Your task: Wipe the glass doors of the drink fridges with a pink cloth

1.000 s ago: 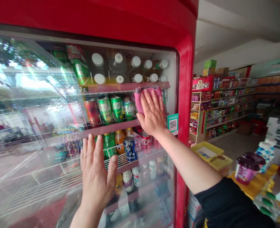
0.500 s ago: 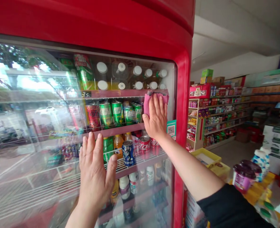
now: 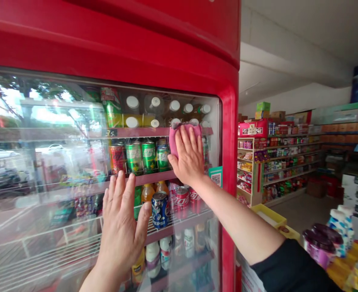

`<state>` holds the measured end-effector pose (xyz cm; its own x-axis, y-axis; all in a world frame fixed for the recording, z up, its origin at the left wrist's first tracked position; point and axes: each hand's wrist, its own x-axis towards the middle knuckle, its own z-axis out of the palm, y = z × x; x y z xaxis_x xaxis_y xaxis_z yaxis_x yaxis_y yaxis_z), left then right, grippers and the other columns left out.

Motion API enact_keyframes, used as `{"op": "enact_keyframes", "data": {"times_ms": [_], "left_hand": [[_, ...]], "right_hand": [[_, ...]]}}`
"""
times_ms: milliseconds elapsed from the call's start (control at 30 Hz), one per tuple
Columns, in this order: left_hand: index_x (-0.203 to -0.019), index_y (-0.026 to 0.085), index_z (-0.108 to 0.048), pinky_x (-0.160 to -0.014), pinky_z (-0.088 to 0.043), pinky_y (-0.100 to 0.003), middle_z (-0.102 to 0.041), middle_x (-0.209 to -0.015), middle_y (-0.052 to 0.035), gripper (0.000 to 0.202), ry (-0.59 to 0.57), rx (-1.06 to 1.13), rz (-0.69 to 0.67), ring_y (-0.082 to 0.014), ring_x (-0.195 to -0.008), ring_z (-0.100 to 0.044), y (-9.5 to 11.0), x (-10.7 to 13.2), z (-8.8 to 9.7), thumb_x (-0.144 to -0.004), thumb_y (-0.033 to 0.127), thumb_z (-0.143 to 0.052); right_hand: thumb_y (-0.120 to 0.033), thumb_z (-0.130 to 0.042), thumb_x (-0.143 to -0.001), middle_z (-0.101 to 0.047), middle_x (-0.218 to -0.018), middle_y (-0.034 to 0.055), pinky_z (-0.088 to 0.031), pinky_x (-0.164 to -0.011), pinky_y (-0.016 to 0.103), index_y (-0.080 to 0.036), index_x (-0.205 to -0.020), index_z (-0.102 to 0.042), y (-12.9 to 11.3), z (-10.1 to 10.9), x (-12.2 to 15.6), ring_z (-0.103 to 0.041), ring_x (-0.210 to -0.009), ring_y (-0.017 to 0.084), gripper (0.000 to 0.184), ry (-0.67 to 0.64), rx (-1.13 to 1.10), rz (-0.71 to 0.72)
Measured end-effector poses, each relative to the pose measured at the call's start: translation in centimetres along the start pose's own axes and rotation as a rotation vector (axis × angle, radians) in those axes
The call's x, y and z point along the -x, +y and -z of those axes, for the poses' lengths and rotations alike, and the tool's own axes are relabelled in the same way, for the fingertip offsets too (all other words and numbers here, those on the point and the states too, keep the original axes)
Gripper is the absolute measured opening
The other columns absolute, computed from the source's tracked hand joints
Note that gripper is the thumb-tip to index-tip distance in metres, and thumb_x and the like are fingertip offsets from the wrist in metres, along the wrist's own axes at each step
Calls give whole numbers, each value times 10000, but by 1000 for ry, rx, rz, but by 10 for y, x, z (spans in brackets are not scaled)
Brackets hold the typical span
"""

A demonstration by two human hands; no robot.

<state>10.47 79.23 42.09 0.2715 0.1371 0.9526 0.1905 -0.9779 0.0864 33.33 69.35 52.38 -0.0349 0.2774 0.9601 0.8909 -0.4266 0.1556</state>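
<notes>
**Pink cloth (image 3: 179, 140) pressed to the glass door (image 3: 48, 162) of a red drinks cooler (image 3: 112, 40)**

The right hand (image 3: 188, 156) holds the cloth pinned flat against the outside of the glass, high on the door and toward its hinge-side edge, fingers spread over the fabric rather than curled around it. A bare forearm runs up to it from a black sleeve (image 3: 291, 267). The cloth lies over the pink shelf edge (image 3: 142, 132), with a row of green cans (image 3: 142, 157) behind the glass to its left. The left hand (image 3: 121, 219) sits lower down and well apart from the right, open and empty, palm on the glass with its fingers fanned. Its thumb comes just beside a blue Pepsi can (image 3: 159, 210) on the other side of the pane. Next to that can stand red Coca-Cola cans (image 3: 181, 200), and white-capped bottles (image 3: 154, 103) fill the shelf above. A green QR code sticker (image 3: 215, 177) sits just right of the right hand. Past the cooler, shop shelves (image 3: 288, 162) packed with goods line the wall, and cups with dark lids (image 3: 318, 248) stand near a yellow tray (image 3: 268, 215).
</notes>
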Motion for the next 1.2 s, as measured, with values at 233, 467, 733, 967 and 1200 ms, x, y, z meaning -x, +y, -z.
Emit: {"op": "enact_keyframes", "data": {"times_ms": [233,467,733,967,1200], "left_hand": [[-1817,303,-201,-1430,-159,-579,-206,-1896,-116,777,28,-47,-7,-336,-1774,-150,-3,-6,12,-1121,448,-515],[-1819,333,-163,-1422,-172,-623,-189,-1900,-108,778,20,-75,-12,-342,-1773,-147,-3,-15,16,-1130,448,-505],[-1818,332,-180,-1402,-194,-679,-206,-1893,-128,780,56,-144,1,-392,-1763,-172,-39,-17,41,-1125,476,-507],[-1821,336,-147,-1397,-216,-677,-221,-1890,-120,789,53,-155,-36,-385,-1763,-174,-35,-42,37,-1131,506,-490],[-1818,321,-166,-1407,-202,-650,-233,-1886,-124,771,74,-200,-19,-361,-1766,-176,-53,-30,65,-1135,482,-487]], "right_hand": [[-410,-341,-1124,-247,-1882,155,-184,-1421,649,-81,-1783,-281,48,3,-20,-179,-1761,365,738,147,13,-417],[-490,-447,-1113,-225,-1896,70,-111,-1451,585,-182,-1796,-294,0,8,-25,-116,-1778,311,764,-40,5,57],[-435,-320,-1110,-236,-1879,190,-204,-1393,718,-66,-1791,-242,56,1,-44,-171,-1759,397,779,184,14,-471],[-523,-461,-1115,-235,-1895,78,-94,-1454,601,-166,-1800,-280,-35,-2,-41,-133,-1773,331,794,-12,-1,234],[-472,-385,-1117,-251,-1887,119,-191,-1418,671,-165,-1815,-208,36,8,-48,-166,-1767,345,783,36,37,-24]]}}
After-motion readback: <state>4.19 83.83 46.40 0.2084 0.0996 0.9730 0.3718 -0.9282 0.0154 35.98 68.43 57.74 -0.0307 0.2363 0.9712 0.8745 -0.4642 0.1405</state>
